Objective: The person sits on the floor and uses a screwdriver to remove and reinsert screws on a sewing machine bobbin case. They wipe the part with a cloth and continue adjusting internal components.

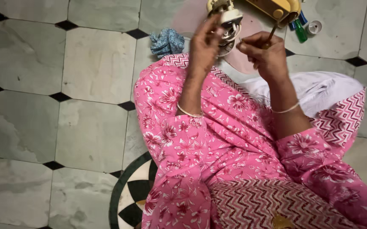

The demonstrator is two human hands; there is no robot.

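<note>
I sit on a tiled floor in a pink flowered dress (217,140). My left hand (203,44) is raised and grips a small cream and white motor-like part (228,21) with a white cord looped on it. My right hand (266,53) is closed around the handle of a thin brown tool (272,33), perhaps a screwdriver, whose tip points up toward a yellow appliance body (276,7) at the top edge. Both wrists carry thin bangles.
A crumpled blue cloth (167,41) lies on the floor left of my hands. A green bottle (301,32), a blue object and a small white cap (314,27) sit at the upper right. White fabric (319,89) covers my right knee. A round floor inlay (130,195) is below.
</note>
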